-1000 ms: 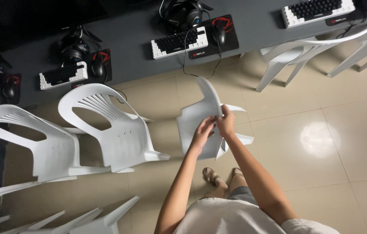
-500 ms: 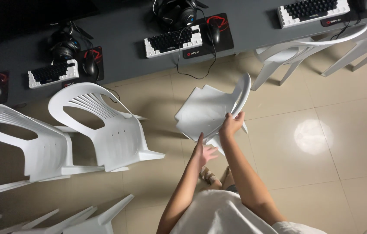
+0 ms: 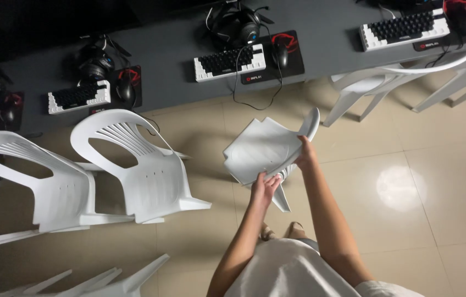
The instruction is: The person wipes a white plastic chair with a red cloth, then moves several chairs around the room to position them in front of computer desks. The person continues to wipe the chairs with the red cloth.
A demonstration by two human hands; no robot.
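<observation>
A long grey desk runs across the top of the view, above a floor of pale glossy tiles with one bright spot of reflected light. Two white plastic armchairs stand side by side at the left, one nearer the middle and one further left, both facing away from the desk. More white chairs sit tucked against the desk at the upper right, and parts of others lie along the bottom left edge.

In the middle, a white plastic chair is held up off the floor, tilted so its seat faces the camera and its legs point down toward the person's feet. The right hand grips the chair's curved edge on the right side, fingers wrapped around the rim. The left hand touches the lower edge of the seat, fingers loosely spread against the plastic; whether they close around the edge cannot be told.

On the desk lie three black-and-white keyboards, each with a headset above it and a mouse on a dark pad beside it.
</observation>
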